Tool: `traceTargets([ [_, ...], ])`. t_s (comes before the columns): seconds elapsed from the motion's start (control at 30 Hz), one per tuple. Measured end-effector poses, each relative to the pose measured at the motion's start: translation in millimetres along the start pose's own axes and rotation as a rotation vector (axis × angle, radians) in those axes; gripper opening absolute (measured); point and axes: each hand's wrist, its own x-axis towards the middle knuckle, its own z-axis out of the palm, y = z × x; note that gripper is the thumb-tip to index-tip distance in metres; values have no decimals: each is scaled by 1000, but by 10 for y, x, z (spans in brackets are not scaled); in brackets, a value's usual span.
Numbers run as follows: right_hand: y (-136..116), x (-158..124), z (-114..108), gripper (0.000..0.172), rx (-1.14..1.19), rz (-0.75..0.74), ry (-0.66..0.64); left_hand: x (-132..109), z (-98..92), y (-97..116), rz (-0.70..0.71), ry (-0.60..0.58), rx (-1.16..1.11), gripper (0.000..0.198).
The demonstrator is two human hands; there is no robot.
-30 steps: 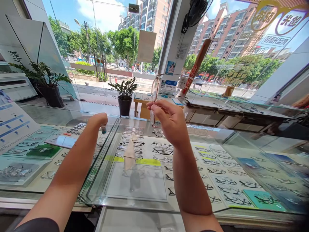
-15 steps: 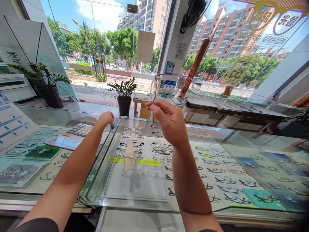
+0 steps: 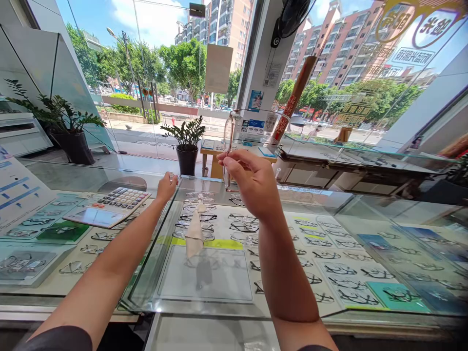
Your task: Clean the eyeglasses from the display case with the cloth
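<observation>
My right hand (image 3: 250, 178) is raised over the glass counter. Its thumb and fingers pinch a pair of eyeglasses (image 3: 228, 134) at the middle of the thin frame, which is turned edge-on with a temple reaching off to the right. Farther left, my left hand (image 3: 167, 186) is stretched to the back of the counter, fingers curled together. A small pale bit shows between them, too little to name. A beige cloth (image 3: 195, 234) lies on the glass between my arms. Behind my left forearm rests a calculator (image 3: 122, 200).
The glass display counter (image 3: 204, 312) holds rows of eyeglasses under its top. A printed sheet (image 3: 20, 190) stands at the left. Beyond the counter are a potted plant (image 3: 187, 151), a wooden table (image 3: 205, 158) and large windows.
My left hand has moved slightly right and turned, with its fingers now pointing up; the small bluish thing seen beneath it no longer shows. My right hand keeps holding the eyeglasses nearly still.
</observation>
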Motion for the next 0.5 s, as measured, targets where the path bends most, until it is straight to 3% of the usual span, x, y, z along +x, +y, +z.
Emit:
traceTargets([
  [0.17,22,11,27,25,26,12,-7,-96,77,-56,-19,-44,-138,21],
  [0.27,72,26,50,27,51,15,-15,-113,57,-30,-61,-14,-219,25],
  [0.37,124,39,73,28,71,9,-34,-149,32,87,-84,14,-313,31],
  [0.5,193,60,129,32,65,-7,-47,-300,13,335,-55,-64,-483,39],
])
